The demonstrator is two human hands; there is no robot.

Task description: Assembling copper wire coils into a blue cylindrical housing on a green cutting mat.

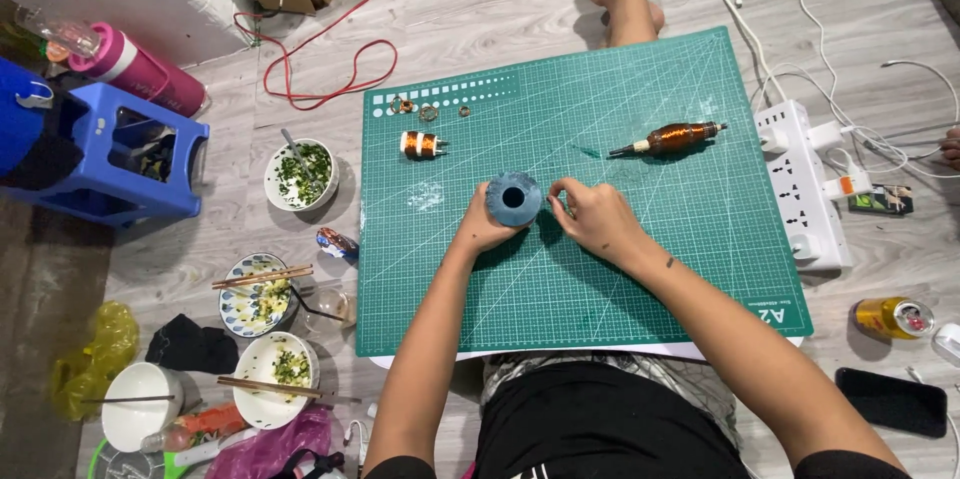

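Near the middle of the frame, the left hand (483,227) is curling loosely around a grey-blue ring-shaped core (514,199), cupping it from the left and below. The right hand (596,220) is pinching with fingertips at the core's right edge; what it is gripping there is too small to tell. Both forearms are reaching up from the bottom of the frame, converging over a green cutting mat (640,289) lying on a pale wood-look floor. A copper-wound spindle (670,140) is lying upper right on the mat, a small copper coil (421,145) upper left. Bowls with chopsticks (270,388) are sitting at lower left, a white power strip (805,189) at right.
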